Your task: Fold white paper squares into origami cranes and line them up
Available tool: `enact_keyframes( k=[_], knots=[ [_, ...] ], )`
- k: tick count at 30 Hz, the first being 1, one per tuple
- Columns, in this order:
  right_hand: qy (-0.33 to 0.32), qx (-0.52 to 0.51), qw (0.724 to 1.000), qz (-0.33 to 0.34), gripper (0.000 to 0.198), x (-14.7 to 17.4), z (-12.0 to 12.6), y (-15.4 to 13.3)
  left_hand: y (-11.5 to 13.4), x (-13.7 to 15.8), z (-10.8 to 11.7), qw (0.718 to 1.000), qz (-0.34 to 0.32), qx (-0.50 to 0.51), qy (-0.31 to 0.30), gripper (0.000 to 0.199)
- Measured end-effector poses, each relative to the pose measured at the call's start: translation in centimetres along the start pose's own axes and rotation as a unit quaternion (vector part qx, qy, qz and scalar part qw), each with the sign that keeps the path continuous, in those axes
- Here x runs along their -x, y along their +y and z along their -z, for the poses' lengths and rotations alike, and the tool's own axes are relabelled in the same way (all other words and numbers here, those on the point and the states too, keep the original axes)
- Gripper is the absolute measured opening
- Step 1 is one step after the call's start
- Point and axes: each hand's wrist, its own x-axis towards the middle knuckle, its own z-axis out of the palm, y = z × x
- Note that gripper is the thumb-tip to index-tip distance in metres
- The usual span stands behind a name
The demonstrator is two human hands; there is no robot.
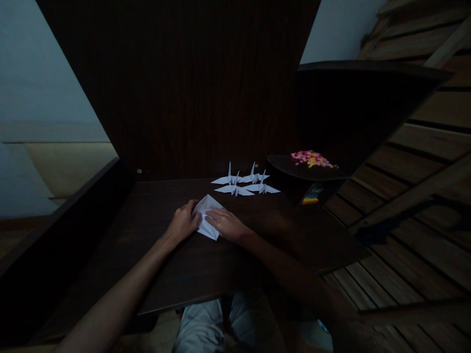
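Note:
A sheet of white folded paper with crease lines lies on the dark desk, one corner pointing away from me. My left hand grips its left edge, thumb on top and fingers curled at the side. Across the paper's right part rests my right hand, palm down with its fingers stretched out flat. Parts of the paper under both hands are hidden. Just beyond stand several white origami cranes, grouped close together near the back panel.
A dark wooden desk has a raised side panel at left and a tall back panel. On the right, a corner shelf bears a pile of small pink and yellow pieces. Wooden slats stand farther right.

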Motion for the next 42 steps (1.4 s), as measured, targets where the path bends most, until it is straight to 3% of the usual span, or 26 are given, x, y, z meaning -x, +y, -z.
enact_keyframes(
  k=[11, 23, 33, 42],
  knots=[
    [0.024, -0.083, 0.996, 0.004, 0.039, 0.3, -0.1, 0.3, -0.1, 0.1, 1.0, 0.999, -0.013, -0.001, -0.031, 0.051],
    [0.062, -0.028, 0.997, -0.024, 0.039, 0.3, 0.1, -0.4, -1.5, 0.0, 1.7, 0.993, -0.048, 0.043, -0.096, 0.055],
    [0.019, -0.059, 0.996, -0.065, 0.05, 0.4, 0.0, -0.5, -2.1, 0.0, 2.1, 0.988, -0.084, 0.083, -0.097, 0.05],
    [0.058, -0.123, 0.987, -0.089, 0.053, 0.3, -0.4, 0.2, -2.6, -0.3, 1.4, 0.986, -0.064, 0.137, -0.074, 0.054]
  ],
)
